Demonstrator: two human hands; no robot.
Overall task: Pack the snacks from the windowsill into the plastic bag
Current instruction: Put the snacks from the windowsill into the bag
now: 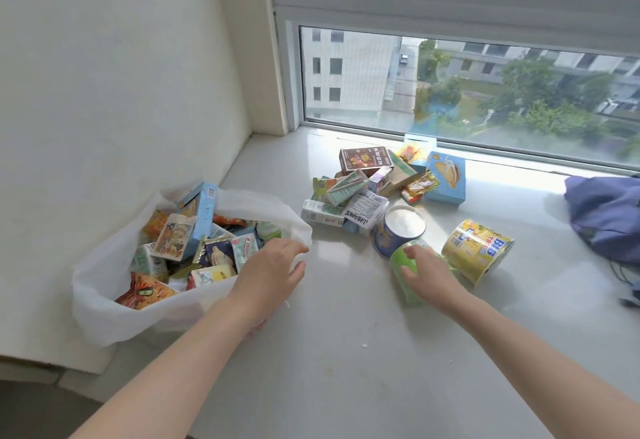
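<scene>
A white plastic bag (104, 303) stands open at the left end of the windowsill, filled with several snack packets and a blue box. My left hand (273, 265) grips the bag's right rim. A green cylindrical snack tub (405, 265) lies on its side on the sill, and my right hand (429, 272) curls around it. Next to it lie a blue tub (398, 234) with a white end and a yellow tub (474, 251). Behind them is a pile of several small boxes and packets (363, 193), including a light blue box (445, 177).
The white windowsill (346, 352) stretches toward me. A side wall (121, 75) rises behind the bag. The window glass (485, 92) runs along the back. A crumpled blue-purple cloth (606, 217) lies at the right edge.
</scene>
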